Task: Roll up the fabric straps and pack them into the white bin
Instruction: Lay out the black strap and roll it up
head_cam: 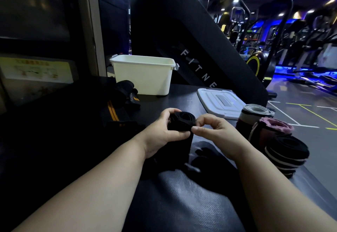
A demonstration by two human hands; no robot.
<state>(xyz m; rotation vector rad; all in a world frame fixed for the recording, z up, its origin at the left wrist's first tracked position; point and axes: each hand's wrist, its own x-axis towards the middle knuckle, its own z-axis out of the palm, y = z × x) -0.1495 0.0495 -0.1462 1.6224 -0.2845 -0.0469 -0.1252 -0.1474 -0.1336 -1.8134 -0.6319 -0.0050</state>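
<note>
A black fabric strap [181, 121], partly wound into a roll, is held above the dark table. My left hand [162, 133] grips the roll from the left, fingers curled round it. My right hand [215, 131] pinches its right edge between thumb and fingers. The strap's loose tail hangs down below the roll. The white bin [145, 75] stands open at the back of the table. Three rolled straps lie at the right: a grey one [255, 113], a pink one [273, 127] and a black striped one [286, 153].
The bin's white lid [218, 102] lies flat to the right of the bin. Unrolled black straps with orange stripes [116, 107] lie at the left. More dark fabric [209, 158] lies under my hands. A black fitness machine stands behind the table.
</note>
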